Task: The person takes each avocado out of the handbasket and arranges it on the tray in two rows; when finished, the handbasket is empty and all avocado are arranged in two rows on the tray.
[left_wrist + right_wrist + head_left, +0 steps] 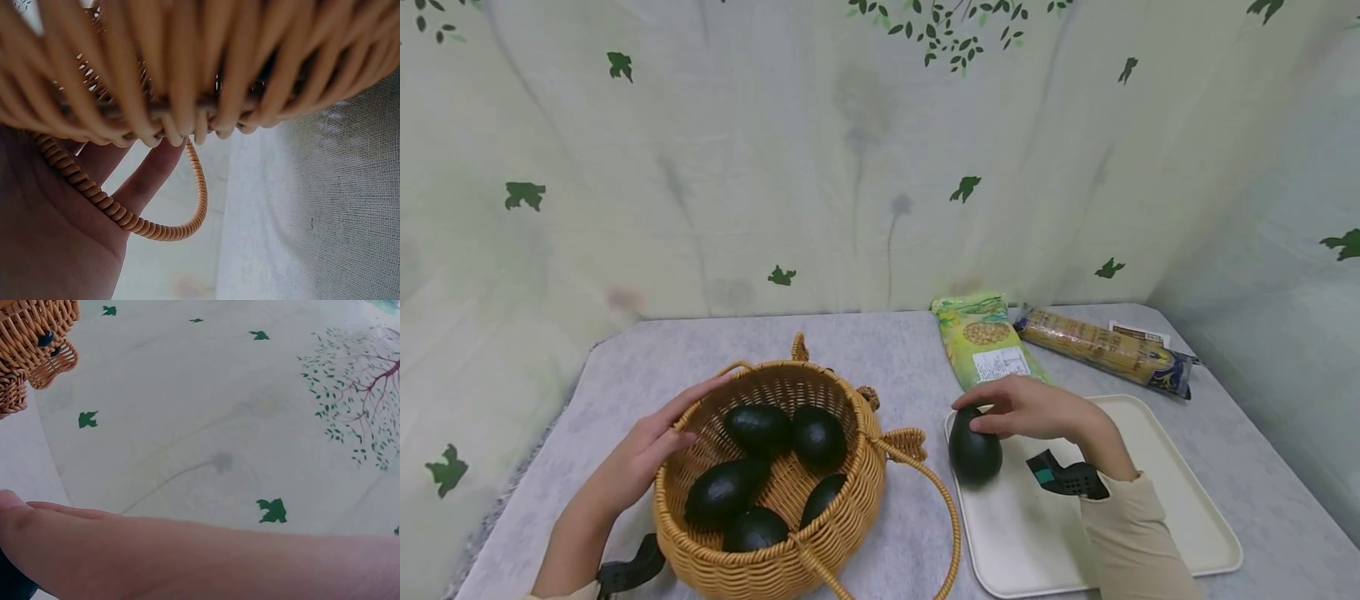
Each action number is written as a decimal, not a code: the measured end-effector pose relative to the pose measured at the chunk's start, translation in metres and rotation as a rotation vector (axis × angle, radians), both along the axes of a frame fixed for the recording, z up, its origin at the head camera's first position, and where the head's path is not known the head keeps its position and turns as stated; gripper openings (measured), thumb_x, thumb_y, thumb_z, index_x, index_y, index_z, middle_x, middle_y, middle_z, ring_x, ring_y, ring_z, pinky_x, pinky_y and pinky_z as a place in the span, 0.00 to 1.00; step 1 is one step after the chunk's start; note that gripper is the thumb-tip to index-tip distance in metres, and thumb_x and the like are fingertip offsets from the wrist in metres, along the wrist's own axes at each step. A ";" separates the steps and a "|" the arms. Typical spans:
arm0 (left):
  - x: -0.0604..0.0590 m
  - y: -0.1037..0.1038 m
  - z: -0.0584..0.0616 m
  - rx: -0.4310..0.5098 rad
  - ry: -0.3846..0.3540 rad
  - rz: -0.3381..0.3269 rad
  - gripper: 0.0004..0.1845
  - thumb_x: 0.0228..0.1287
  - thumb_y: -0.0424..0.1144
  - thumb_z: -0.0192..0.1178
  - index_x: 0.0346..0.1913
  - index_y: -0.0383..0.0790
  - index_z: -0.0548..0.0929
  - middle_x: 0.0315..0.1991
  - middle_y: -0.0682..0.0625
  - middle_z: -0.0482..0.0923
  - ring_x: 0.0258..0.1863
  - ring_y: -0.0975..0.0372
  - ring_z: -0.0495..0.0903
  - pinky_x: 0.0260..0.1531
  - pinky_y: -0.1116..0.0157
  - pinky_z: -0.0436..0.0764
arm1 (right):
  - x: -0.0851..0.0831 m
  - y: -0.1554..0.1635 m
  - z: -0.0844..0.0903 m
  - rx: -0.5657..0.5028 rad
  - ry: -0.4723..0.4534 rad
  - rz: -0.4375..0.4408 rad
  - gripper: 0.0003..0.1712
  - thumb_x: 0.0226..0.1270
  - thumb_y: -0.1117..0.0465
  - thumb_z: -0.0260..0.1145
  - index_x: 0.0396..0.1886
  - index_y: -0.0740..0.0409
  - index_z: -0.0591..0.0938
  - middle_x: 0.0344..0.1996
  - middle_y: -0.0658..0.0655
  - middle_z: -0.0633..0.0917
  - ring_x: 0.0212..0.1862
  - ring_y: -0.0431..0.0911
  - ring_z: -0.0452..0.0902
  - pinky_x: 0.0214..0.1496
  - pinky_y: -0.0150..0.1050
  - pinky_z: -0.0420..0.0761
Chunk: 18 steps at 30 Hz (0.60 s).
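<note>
An avocado [976, 454] is pinched at one end in the partly closed right-hand grip [1026, 406], long axis running down the head view, at the left of the tray [1037, 537], beside the basket [868, 471] held by the left-hand grip [642, 454].

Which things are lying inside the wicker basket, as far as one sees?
Five dark avocados lie inside the wicker basket, and its woven bottom shows between them. The near right side partly covers one avocado; whatever lies beneath them is hidden.
</note>
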State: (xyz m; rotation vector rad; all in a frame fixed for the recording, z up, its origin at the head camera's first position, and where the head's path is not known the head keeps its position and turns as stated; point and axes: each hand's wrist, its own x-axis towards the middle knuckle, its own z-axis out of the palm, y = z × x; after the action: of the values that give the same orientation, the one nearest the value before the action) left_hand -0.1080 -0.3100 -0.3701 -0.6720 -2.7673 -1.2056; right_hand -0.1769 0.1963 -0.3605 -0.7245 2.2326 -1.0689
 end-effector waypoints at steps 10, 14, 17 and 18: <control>0.001 0.000 -0.001 0.002 0.004 0.004 0.32 0.76 0.31 0.47 0.80 0.54 0.64 0.73 0.74 0.64 0.62 0.79 0.70 0.45 0.63 0.82 | -0.001 -0.001 -0.002 0.110 0.153 0.043 0.33 0.71 0.49 0.71 0.71 0.55 0.77 0.68 0.60 0.78 0.63 0.63 0.79 0.64 0.60 0.76; 0.001 -0.001 -0.001 0.003 0.007 0.004 0.33 0.75 0.30 0.47 0.80 0.54 0.64 0.73 0.73 0.64 0.62 0.79 0.69 0.46 0.64 0.82 | -0.001 -0.002 -0.002 0.109 0.140 0.042 0.32 0.69 0.50 0.72 0.69 0.54 0.78 0.67 0.60 0.78 0.64 0.63 0.78 0.65 0.59 0.76; 0.001 -0.001 0.000 0.003 0.003 0.005 0.33 0.76 0.31 0.47 0.80 0.55 0.64 0.73 0.73 0.64 0.63 0.79 0.69 0.45 0.63 0.82 | -0.001 -0.003 -0.002 0.102 0.130 0.050 0.32 0.69 0.51 0.72 0.69 0.56 0.78 0.67 0.60 0.78 0.64 0.63 0.78 0.64 0.59 0.76; 0.001 -0.001 0.000 0.005 -0.003 0.006 0.33 0.76 0.31 0.47 0.80 0.55 0.64 0.73 0.73 0.64 0.62 0.79 0.70 0.44 0.63 0.82 | -0.001 -0.002 -0.002 0.102 0.125 0.051 0.33 0.69 0.51 0.72 0.70 0.57 0.78 0.67 0.60 0.78 0.64 0.63 0.78 0.65 0.59 0.76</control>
State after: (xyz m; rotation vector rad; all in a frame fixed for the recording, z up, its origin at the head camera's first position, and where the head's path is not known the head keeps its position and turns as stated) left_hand -0.1071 -0.3105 -0.3704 -0.6616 -2.7652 -1.2132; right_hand -0.1783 0.1938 -0.3624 -0.8201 2.3415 -0.9000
